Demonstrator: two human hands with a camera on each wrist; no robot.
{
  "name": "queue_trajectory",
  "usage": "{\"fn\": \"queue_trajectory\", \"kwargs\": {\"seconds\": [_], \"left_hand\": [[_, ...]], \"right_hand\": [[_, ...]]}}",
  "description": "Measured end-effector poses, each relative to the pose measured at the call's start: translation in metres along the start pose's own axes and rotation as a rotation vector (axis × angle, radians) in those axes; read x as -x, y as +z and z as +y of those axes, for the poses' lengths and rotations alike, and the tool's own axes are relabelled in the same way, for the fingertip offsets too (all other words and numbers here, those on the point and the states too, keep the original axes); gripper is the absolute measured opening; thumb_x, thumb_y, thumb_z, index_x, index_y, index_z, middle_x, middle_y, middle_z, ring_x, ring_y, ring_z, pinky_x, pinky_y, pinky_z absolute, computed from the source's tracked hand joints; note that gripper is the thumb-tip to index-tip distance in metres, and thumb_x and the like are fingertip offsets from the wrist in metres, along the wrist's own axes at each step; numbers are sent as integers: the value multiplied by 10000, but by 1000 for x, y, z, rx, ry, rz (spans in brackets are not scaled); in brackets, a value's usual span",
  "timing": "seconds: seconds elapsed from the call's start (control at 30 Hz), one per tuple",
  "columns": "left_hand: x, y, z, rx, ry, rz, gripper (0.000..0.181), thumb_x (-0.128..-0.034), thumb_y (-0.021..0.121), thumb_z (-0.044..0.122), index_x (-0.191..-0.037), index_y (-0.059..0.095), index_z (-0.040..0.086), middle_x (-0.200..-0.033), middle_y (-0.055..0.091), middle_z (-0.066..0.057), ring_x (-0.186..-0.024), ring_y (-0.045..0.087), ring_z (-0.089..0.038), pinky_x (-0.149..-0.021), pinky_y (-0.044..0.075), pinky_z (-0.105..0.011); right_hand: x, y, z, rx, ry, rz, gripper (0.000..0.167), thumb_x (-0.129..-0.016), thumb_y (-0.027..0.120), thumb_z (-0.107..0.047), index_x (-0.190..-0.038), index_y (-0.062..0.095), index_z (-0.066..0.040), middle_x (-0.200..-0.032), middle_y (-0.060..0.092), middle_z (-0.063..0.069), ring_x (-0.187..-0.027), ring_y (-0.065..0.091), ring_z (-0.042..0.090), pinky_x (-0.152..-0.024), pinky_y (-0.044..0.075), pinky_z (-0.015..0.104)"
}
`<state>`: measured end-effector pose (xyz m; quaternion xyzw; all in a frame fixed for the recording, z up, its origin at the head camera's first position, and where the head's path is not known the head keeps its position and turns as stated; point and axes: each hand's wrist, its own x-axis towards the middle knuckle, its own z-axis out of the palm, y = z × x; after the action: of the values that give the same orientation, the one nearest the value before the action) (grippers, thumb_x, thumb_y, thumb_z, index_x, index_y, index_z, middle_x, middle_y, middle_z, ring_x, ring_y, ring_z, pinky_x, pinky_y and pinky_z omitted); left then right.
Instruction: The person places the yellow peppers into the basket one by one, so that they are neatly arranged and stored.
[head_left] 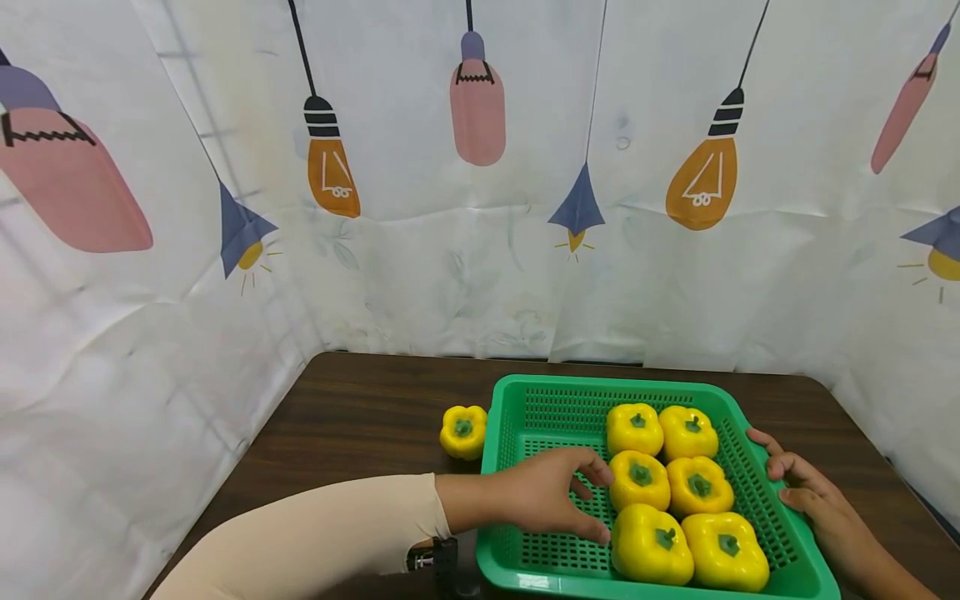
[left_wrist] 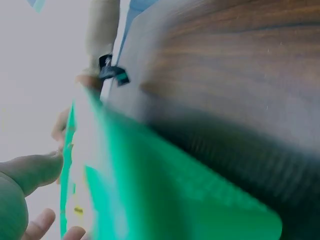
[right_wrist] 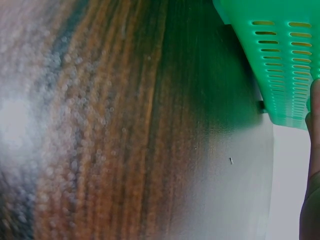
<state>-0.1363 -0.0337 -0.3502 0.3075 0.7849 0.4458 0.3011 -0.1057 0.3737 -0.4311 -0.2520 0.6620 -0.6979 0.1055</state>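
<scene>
A green plastic basket (head_left: 555, 384) stands on the table with several yellow bell peppers (head_left: 639, 482) in two columns along its right side. My left hand (head_left: 551, 492) reaches over the basket's left part, fingers and thumb apart and bent toward the left column of peppers; nothing is in its grasp. In the left wrist view, that hand's thumb (left_wrist: 37, 170) shows beside the blurred basket wall. My right hand (head_left: 817, 500) holds the basket's right rim, its fingertips at the edge. The right wrist view shows part of it against the slotted wall (right_wrist: 280, 60).
One more yellow bell pepper (head_left: 463, 432) sits outside the basket, close to its left wall. The dark wooden table (head_left: 360, 417) extends to the left and behind. A pale curtain (head_left: 420, 283) printed with lamps hangs around the table's back and sides.
</scene>
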Motion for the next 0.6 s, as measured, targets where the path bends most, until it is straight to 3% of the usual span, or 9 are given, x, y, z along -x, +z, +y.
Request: {"fn": "queue_trajectory", "kwargs": {"seconds": [0.37,0.6], "left_hand": [[22,-42,-11,18,10,167,473,-862,861,202,-1262,610,221,-1236,584,94,-1092,628,-96,-810,572,-262],[37,-65,-24,38,66,228,563,-876,847,172,-1360,567,111,-1322,575,19,-1166,631,-169,-851,580,-308]], "right_hand": [[-1,-2,0,-10,1,-6,352,-1043,170,111,-1138,444,-89,-1626,163,-140,-1332,455,18,-922,569,352],[1,-1,0,-29,21,-16,347,-1053,172,91,-1157,447,-93,-1622,160,-160,-1342,437,1,-941,560,355]]}}
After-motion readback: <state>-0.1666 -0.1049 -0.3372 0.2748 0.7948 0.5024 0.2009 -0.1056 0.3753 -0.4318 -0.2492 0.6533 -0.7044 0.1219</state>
